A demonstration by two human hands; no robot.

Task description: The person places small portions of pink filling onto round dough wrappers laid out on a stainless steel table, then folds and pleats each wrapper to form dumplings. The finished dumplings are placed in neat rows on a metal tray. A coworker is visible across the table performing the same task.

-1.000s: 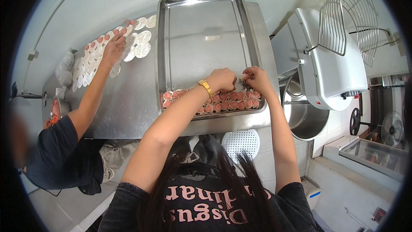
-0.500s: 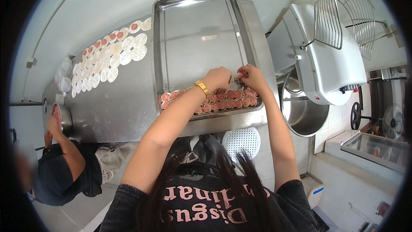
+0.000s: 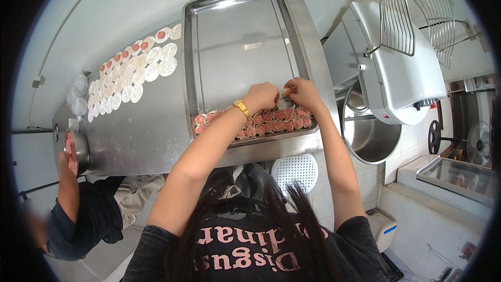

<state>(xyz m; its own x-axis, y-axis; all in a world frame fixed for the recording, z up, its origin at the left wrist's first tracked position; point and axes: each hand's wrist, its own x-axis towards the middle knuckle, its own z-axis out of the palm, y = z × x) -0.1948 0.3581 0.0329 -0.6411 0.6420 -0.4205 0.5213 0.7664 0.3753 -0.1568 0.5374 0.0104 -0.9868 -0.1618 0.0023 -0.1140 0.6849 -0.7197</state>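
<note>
A large steel tray [image 3: 240, 42] lies on the steel table [image 3: 141, 130]. Two rows of filled dumplings [image 3: 271, 120] with pink meat line its near edge. My left hand [image 3: 262, 97], with a gold bracelet at the wrist, and my right hand [image 3: 302, 93] meet just above those rows. Together they pinch a small pale dumpling wrapper [image 3: 284, 94] between the fingertips. Most of the wrapper is hidden by my fingers.
Round wrappers [image 3: 130, 75], some topped with meat, lie in rows at the table's left. Another person [image 3: 78, 203] sits at the left by a bowl of pink filling [image 3: 73, 151]. A big mixer with steel bowl [image 3: 370, 130] and wire guard stands on the right.
The other person's arm has drawn back from the wrappers to the bowl at the table's left end. My hands stay together over the tray, working the same wrapper.
</note>
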